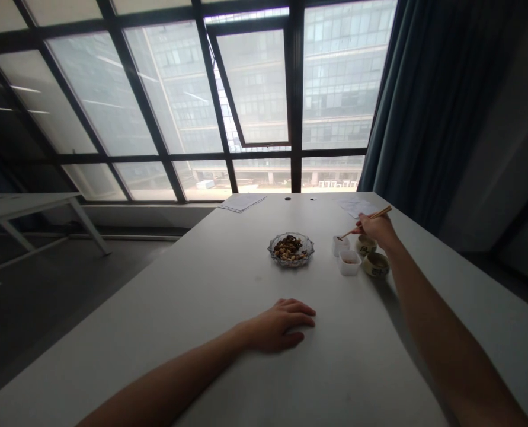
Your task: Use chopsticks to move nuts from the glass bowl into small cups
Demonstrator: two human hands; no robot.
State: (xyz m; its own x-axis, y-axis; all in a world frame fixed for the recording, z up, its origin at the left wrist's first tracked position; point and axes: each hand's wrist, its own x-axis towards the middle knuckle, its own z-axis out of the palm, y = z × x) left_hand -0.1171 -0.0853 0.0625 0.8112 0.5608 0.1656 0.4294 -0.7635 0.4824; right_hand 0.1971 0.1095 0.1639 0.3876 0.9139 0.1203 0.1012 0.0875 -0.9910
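My right hand (376, 228) is closed around a pair of wooden chopsticks (384, 212). Their tips hold a small dark piece (341, 238) at the opening of the farther white plastic cup (338, 247). A nearer white cup (349, 263) has a little brownish stuff inside. Beside the cups, under and next to my right hand, stand two small round pots with dark markings, a far one (365, 245) and a near one (376, 265). My left hand (280, 326) lies on the tabletop with its fingers apart, holding nothing. Ahead of it sits a clear glass dish (306, 259) of mixed nuts and dark pieces (290, 247).
The long white table (192, 284) runs toward the windows. Papers (242, 203) lie at its far left corner, and more sheets (357, 206) at the far right. Another table (28, 204) stands to the left. A blue curtain (417, 118) hangs at the right.
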